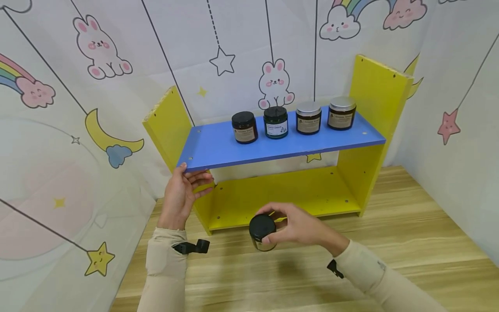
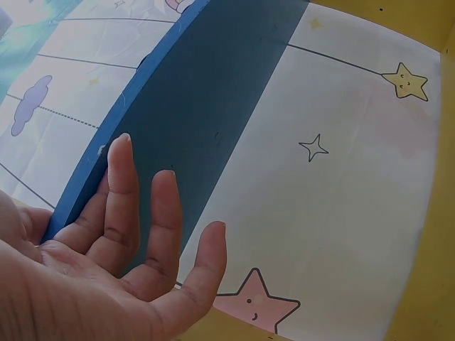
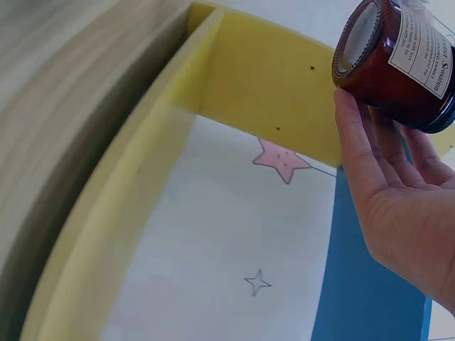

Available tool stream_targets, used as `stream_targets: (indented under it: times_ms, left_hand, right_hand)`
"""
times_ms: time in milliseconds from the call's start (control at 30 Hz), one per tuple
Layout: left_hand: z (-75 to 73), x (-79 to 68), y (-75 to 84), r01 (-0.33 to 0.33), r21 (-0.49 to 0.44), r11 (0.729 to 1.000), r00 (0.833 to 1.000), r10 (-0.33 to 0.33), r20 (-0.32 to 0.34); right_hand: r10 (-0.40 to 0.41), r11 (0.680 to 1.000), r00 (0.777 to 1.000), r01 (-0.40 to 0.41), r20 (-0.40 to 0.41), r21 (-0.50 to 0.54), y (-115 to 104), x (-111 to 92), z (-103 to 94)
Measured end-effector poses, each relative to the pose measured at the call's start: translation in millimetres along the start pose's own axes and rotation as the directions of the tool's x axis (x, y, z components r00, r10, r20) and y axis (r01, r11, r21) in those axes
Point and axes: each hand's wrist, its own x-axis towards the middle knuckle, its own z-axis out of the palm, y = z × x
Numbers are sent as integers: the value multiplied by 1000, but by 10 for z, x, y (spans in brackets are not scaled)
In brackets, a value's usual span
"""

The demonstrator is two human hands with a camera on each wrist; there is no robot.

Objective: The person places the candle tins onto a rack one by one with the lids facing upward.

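Observation:
My right hand point(image 1: 300, 224) grips a dark amber candle jar point(image 1: 262, 227) with a black lid, in front of the yellow lower shelf. In the right wrist view the fingers lie along the side of this jar point(image 3: 398, 53), whose printed label shows. At the left front corner of the blue shelf board point(image 1: 218, 151), my left hand point(image 1: 180, 197) pinches the edge. The thumb is on top and the index finger beneath, while the other fingers of the left hand point(image 2: 135, 263) extend loosely under the board point(image 2: 199, 121).
On the blue board stand a black-lidded amber jar point(image 1: 244, 128), a green jar point(image 1: 276, 123) and two silver-lidded jars, one nearer the middle point(image 1: 308, 119) and one farther right point(image 1: 341, 114). Yellow side panels point(image 1: 376, 91) rise at both ends. The rack stands on a wood-grain table point(image 1: 312, 277) against a patterned cloth.

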Motion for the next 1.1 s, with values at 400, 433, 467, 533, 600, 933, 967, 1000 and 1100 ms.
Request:
stream_targets:
  times_ms: [400,433,467,533,600,933,967,1000,1100]
  left_hand:
    - [3,-10,-7,-4,5,1000,1000,4,3]
    - [2,-10,-7,-5,4,1000,1000,5,4]
    - [1,-10,-7,-7,4,1000,1000,7,5]
    - [0,-11,-8,-9,4,1000,1000,9,7]
    - [-1,-12,-8,-8,0,1000,1000,8,10]
    - [1,0,-15,-4,-4,1000,1000,4,12]
    - [1,0,-15,-3,-6,1000,1000,3,13]
    - [1,-1,-15,-4,-7,1000,1000,4,14]
    - [-2,-7,-11,-7,-4,1000,1000,7,13]
  right_hand:
    - [-49,995,998,46,-32,-86,-213,92,-151]
    - [-52,995,998,49,-35,-93,-225,101,-165]
    - [-59,993,998,55,-37,-100,-240,109,-177]
    - [-73,992,997,69,-39,-105,-265,125,-203]
    - [-83,991,996,77,-44,-112,-290,143,-227]
    - [-109,986,992,100,-65,-133,-430,190,-337]
    - [-111,985,992,101,-67,-137,-441,198,-349]
    - [-113,985,991,102,-68,-141,-453,208,-361]
    - [-124,982,990,113,-66,-151,-492,249,-392]
